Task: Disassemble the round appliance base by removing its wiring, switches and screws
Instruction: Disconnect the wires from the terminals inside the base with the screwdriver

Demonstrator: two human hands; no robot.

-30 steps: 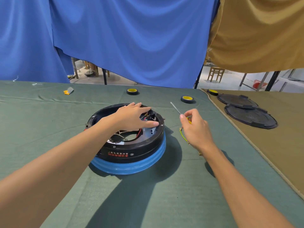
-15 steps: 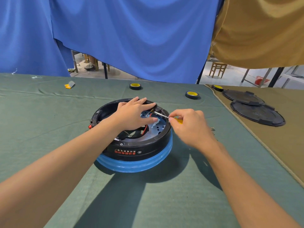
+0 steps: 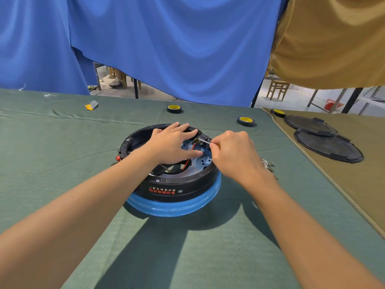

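Note:
The round appliance base (image 3: 177,190), black with a blue lower band, sits upside down on the green cloth in the middle. My left hand (image 3: 173,142) lies flat across its open top, fingers spread towards the far rim. My right hand (image 3: 233,155) grips a screwdriver (image 3: 203,139) whose thin metal tip points left into a black switch block at the far right of the rim. A red wire (image 3: 188,162) and pale wires show inside, partly hidden under my left hand.
Loose removed wires (image 3: 268,165) lie on the cloth right of the base. Two tape rolls (image 3: 174,108) (image 3: 245,121) sit farther back, a third (image 3: 278,112) at the cloth seam. Two black round covers (image 3: 328,146) lie on the tan cloth at right. A small orange item (image 3: 90,105) lies back left.
My right hand has swung left from beside the base, bringing the screwdriver tip down into the switch block at the rim. My left hand has stayed on the base.

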